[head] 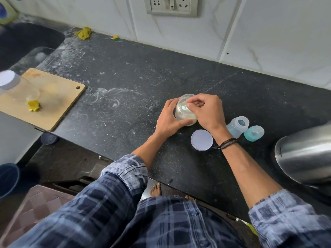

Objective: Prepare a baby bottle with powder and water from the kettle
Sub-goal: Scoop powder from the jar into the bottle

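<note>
A clear jar of pale powder (184, 113) stands open on the black counter (125, 83). My left hand (167, 120) grips its side. My right hand (206, 111) is over the jar's mouth and pinches a small white-green scoop (186, 107) inside it. The jar's white lid (201, 139) lies flat just in front. To the right stands the open baby bottle (237, 126), with its teal cap (254, 133) beside it. The steel kettle (304, 154) sits at the right edge.
A wooden cutting board (53, 97) at the left carries a clear lidded jar (12, 85) and a yellow scrap (33, 105). A dark sink (26, 40) lies at the far left. Yellow cloth (83, 33) rests by the tiled wall under a socket panel (172, 6).
</note>
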`<state>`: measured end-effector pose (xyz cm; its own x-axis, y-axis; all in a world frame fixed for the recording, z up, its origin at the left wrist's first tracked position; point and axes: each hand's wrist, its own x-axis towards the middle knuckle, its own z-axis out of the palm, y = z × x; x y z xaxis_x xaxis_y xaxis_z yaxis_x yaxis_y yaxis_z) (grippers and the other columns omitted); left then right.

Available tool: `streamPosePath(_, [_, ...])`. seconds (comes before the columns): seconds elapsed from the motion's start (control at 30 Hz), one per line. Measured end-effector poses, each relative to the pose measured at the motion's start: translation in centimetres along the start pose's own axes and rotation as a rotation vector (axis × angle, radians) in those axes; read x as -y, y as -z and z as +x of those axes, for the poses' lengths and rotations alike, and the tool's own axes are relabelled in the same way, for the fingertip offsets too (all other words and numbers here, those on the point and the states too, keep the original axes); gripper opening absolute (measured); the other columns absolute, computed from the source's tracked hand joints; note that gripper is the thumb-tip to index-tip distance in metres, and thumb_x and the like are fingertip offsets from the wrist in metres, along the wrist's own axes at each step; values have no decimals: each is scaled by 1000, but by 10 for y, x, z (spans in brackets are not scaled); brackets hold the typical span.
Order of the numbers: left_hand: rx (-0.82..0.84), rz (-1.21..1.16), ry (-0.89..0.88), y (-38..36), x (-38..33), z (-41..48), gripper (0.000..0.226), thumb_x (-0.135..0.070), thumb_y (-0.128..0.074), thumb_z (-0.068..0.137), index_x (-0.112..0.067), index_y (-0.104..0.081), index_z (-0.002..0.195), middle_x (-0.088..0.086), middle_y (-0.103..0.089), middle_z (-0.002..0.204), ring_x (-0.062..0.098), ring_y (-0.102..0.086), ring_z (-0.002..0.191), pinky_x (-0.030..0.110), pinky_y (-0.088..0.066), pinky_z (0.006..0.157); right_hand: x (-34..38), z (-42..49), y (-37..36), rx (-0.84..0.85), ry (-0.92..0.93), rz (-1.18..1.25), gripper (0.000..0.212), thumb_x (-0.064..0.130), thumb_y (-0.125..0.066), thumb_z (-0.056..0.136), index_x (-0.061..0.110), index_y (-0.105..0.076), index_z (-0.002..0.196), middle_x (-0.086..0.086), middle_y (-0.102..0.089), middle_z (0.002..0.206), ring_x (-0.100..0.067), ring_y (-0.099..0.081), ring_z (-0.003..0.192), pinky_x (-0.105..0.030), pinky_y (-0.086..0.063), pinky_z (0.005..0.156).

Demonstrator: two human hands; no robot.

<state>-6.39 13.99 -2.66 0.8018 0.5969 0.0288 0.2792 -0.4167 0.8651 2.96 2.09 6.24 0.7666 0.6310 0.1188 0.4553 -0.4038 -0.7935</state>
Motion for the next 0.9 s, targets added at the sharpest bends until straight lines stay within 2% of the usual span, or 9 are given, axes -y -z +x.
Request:
streamPosePath(0.2, [-4, 14, 11, -1, 3, 2, 96, -58, -89, 67, -31, -48, 149, -17, -46, 138, 4, -53, 123, 42, -52, 102, -9, 0, 4, -59, -11, 104, 10, 7, -78, 85, 12, -81, 93, 13, -72, 81, 6, -68, 73, -7, -52, 72])
streamPosePath(0.3, [-4, 13, 9, -1, 3, 2, 96, -58, -88, 66, -30, -48, 149, -16, -46, 138, 5, -53, 124, 42, -51, 103, -16, -3, 6, -110, -51, 140, 10, 8, -79, 85, 11, -81, 94, 8, -75, 83, 6, -68, 73, -11, -55, 73])
streamPosePath(0.5, [-8, 11, 11, -1, 2, 1, 96, -59, -88, 65, -31, -48, 148, -17, -46, 138, 6, -52, 125, 44, -50, 105, -30, -10, 10, -188, -202, 255, 10, 12, -80, 86, 16, -81, 95, 7, -77, 85, -8, -74, 80, -26, -62, 73])
streamPosePath(0.6, [-10, 10, 13, -1, 2, 1, 97, -60, -87, 64, -31, -49, 147, -17, -47, 138, 5, -52, 125, 44, -50, 105, -36, -14, 12, -189, -225, 233, 13, 12, -79, 89, 11, -80, 102, 1, -78, 88, -12, -74, 81, -24, -62, 68])
streamPosePath(0.77, [-13, 5, 10, -1, 1, 1, 95, -60, -87, 63, -32, -50, 146, -17, -48, 136, 4, -52, 124, 43, -50, 105, -34, -17, 17, -157, -167, 114, 16, 13, -77, 91, 9, -79, 106, 3, -74, 85, -5, -71, 70, -13, -57, 62])
streamPosePath(0.83, [-14, 1, 9, -1, 0, 0, 95, -60, -87, 63, -32, -51, 146, -17, -48, 136, 4, -53, 124, 43, -50, 105, -33, -18, 18, -131, -159, 58, 18, 15, -78, 91, 10, -79, 108, 4, -74, 85, -6, -71, 71, -16, -59, 65])
streamPosePath(0.9, [-13, -2, 11, -1, 0, 0, 96, -61, -87, 62, -31, -51, 146, -17, -48, 136, 3, -52, 125, 42, -50, 105, -33, -19, 19, -94, -177, 25, 18, 18, -77, 92, 12, -80, 109, 2, -76, 86, -8, -72, 72, -28, -63, 73])
